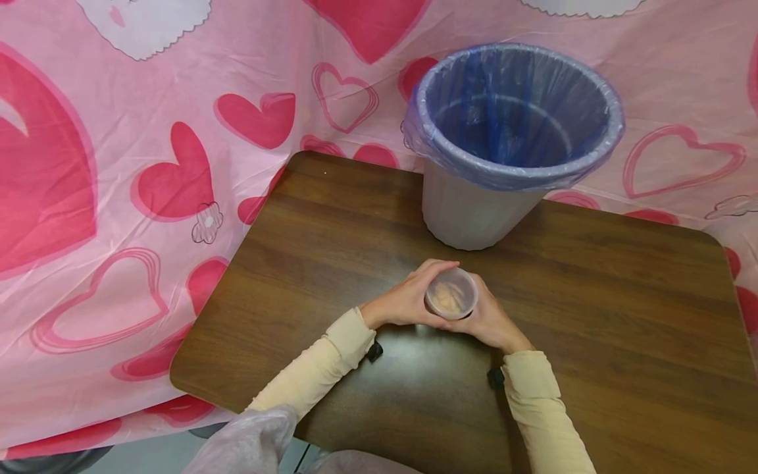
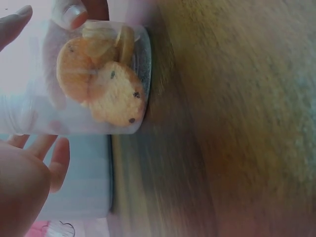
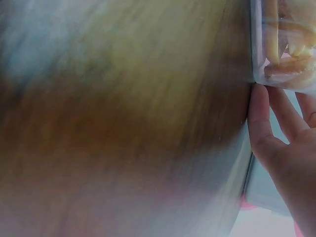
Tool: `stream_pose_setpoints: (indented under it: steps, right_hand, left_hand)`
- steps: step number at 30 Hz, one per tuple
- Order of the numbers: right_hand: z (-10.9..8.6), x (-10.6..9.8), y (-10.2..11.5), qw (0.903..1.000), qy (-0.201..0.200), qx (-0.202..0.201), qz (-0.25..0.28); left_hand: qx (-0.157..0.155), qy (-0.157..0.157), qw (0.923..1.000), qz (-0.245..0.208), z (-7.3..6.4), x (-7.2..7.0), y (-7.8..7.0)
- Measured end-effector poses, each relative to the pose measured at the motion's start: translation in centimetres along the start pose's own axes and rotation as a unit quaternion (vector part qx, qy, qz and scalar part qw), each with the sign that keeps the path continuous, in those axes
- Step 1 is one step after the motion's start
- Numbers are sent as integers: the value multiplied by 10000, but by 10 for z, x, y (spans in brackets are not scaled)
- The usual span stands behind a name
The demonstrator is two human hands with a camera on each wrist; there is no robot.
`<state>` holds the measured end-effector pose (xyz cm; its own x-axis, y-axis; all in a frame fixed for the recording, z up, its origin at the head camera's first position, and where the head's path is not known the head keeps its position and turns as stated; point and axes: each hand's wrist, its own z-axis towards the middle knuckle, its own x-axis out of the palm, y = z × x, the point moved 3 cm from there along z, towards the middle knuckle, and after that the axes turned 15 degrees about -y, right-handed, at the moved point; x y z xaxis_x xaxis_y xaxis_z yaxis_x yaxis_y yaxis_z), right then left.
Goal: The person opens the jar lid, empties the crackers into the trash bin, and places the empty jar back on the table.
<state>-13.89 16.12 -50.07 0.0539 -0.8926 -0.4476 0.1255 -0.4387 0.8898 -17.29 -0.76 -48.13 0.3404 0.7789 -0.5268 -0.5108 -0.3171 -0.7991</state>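
Between my two hands a clear plastic jar [image 1: 469, 288] stands upright on the brown wooden table, holding several round cookies [image 2: 118, 96]. Dark specks dot the pale golden cookies in the left wrist view. My left hand [image 1: 407, 301] curves around the jar's left side, fingers behind and thumb in front. From the other side my right hand [image 1: 490, 321] grips it, its fingers [image 3: 260, 111] at the lower wall in the right wrist view. Whether a lid covers the jar cannot be told.
Behind the jar stands a whitish waste bin [image 1: 468, 210] lined with a blue bag. Pink cloth printed with hearts [image 1: 254, 122] hangs along the table's [image 1: 622, 316] back and left side.
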Motion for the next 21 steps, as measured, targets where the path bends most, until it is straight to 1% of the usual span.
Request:
stream_pose_setpoints:
  steps: [1,2,4,8,9,11,14,18,21]
  right_hand:
    - [-1,-1,6,10000,-7,14,25]
    - [-1,-1,10,10000,-20,22,54]
    - [-1,0,9,10000,-44,29,62]
    - [2,3,-9,9999,-103,-92,54]
    - [3,4,-13,9998,-121,-129,47]
    - [4,4,-13,9997,-146,-213,45]
    - [4,4,-13,9995,-190,-248,54]
    - [4,4,-13,9996,-202,-180,40]
    - [3,4,-12,9997,-202,-137,4]
  left_hand:
    - [0,-17,10000,-28,0,-1,0]
    - [-5,-40,9999,-97,-1,-3,-4]
    - [-4,-77,9998,-208,-2,-8,-13]
    - [38,-176,9991,-394,-4,-19,-30]
    - [57,-200,9990,-402,-5,-19,-30]
    - [89,-274,9986,-445,-5,-19,-27]
    - [95,-359,9983,-460,-6,-15,-15]
    - [55,-392,9989,-242,-6,-11,1]
    - [28,-418,9991,-116,-5,-10,6]
